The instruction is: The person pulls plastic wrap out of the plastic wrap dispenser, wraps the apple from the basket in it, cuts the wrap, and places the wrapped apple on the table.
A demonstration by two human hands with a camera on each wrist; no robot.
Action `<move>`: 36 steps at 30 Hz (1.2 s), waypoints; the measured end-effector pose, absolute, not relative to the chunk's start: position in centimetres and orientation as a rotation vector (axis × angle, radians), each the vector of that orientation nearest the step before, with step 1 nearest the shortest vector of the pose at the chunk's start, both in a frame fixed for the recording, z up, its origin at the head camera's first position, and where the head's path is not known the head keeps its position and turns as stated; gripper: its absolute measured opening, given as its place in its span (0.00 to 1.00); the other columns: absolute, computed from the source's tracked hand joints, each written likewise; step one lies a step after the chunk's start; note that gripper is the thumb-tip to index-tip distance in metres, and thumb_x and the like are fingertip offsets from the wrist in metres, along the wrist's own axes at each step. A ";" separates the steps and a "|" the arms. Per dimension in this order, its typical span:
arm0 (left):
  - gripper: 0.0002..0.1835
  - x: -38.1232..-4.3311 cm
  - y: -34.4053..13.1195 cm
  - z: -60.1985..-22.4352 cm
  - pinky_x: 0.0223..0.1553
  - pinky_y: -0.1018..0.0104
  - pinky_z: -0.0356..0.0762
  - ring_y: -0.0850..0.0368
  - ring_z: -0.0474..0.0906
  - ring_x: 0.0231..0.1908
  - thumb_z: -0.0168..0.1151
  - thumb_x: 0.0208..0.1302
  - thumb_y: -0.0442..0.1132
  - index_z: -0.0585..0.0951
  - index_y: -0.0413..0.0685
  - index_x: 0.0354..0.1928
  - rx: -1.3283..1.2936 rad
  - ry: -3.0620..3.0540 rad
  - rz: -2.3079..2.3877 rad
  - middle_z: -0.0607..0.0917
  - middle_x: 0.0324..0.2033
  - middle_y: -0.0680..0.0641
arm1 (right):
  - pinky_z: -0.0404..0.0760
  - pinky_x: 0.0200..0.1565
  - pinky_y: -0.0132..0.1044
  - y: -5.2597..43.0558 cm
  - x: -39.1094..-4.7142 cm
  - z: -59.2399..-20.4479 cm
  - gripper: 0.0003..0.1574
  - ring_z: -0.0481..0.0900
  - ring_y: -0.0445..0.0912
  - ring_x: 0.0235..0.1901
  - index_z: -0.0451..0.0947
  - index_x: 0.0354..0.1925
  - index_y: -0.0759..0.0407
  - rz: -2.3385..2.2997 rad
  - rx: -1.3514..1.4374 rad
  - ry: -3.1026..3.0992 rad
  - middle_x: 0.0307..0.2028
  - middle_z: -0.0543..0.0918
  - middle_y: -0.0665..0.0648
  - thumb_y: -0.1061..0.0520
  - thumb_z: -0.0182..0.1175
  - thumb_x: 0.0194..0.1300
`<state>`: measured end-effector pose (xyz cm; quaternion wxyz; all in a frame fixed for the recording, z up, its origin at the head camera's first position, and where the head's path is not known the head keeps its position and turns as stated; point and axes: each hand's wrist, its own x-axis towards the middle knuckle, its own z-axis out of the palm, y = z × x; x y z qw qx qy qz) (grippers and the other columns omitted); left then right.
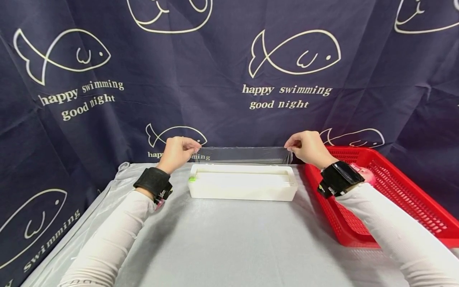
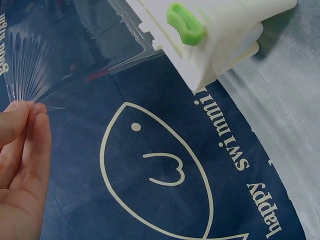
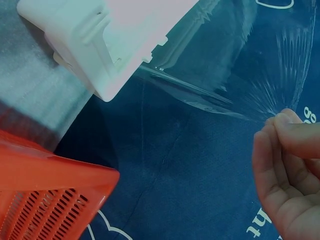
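Clear plastic wrap [image 1: 247, 154] stretches between both hands, behind a long white wrap dispenser [image 1: 242, 189] on the table. At its left corner, my left hand [image 1: 178, 152] pinches the film between thumb and fingers. My right hand [image 1: 308, 147] pinches the opposite corner in the same way. Both wrist views show creases fanning out from the pinched corners and the film running back to the dispenser's edge. A green slider [image 2: 186, 25] sits at the dispenser's left end.
To the right stands a red perforated basket [image 1: 398, 191], under my right forearm, with a pinkish object [image 1: 365, 174] partly hidden by the wrist strap. A grey cloth covers the table [image 1: 222, 239]. Behind it hangs a dark blue curtain [image 1: 215, 79] with fish drawings.
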<state>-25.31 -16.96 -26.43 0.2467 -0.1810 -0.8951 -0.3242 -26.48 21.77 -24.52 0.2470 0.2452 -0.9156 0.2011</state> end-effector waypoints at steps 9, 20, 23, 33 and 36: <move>0.08 -25.3 -16.9 -26.1 0.24 0.74 0.73 0.53 0.86 0.28 0.63 0.57 0.28 0.88 0.45 0.34 -0.514 -2.388 -0.863 0.90 0.28 0.44 | 0.73 0.30 0.32 21.7 -26.4 -24.1 0.09 0.77 0.41 0.22 0.86 0.26 0.57 0.541 0.667 -2.478 0.24 0.87 0.55 0.69 0.63 0.52; 0.07 -25.2 -16.7 -25.5 0.26 0.72 0.74 0.53 0.87 0.29 0.63 0.58 0.30 0.88 0.44 0.35 -0.508 -2.394 -0.837 0.90 0.30 0.44 | 0.74 0.31 0.33 21.8 -26.4 -23.7 0.09 0.79 0.42 0.23 0.86 0.26 0.56 0.547 0.659 -2.469 0.24 0.87 0.56 0.69 0.63 0.53; 0.07 -25.2 -16.7 -25.4 0.26 0.72 0.74 0.53 0.87 0.29 0.63 0.58 0.29 0.88 0.44 0.35 -0.505 -2.390 -0.826 0.90 0.30 0.44 | 0.74 0.31 0.33 21.8 -26.3 -23.6 0.09 0.79 0.42 0.23 0.86 0.26 0.57 0.546 0.659 -2.472 0.24 0.87 0.56 0.69 0.63 0.53; 0.09 -25.0 -16.6 -24.8 0.25 0.74 0.72 0.53 0.87 0.28 0.61 0.58 0.28 0.88 0.44 0.34 -0.489 -2.386 -0.835 0.90 0.30 0.44 | 0.73 0.30 0.31 21.9 -26.3 -23.3 0.09 0.77 0.40 0.23 0.86 0.26 0.56 0.528 0.635 -2.474 0.24 0.87 0.55 0.68 0.63 0.53; 0.09 -25.0 -16.6 -24.7 0.26 0.73 0.73 0.52 0.87 0.29 0.61 0.58 0.28 0.88 0.44 0.34 -0.494 -2.381 -0.831 0.90 0.30 0.44 | 0.73 0.30 0.31 21.9 -26.2 -23.2 0.09 0.77 0.41 0.23 0.86 0.26 0.56 0.526 0.646 -2.465 0.24 0.87 0.54 0.68 0.63 0.53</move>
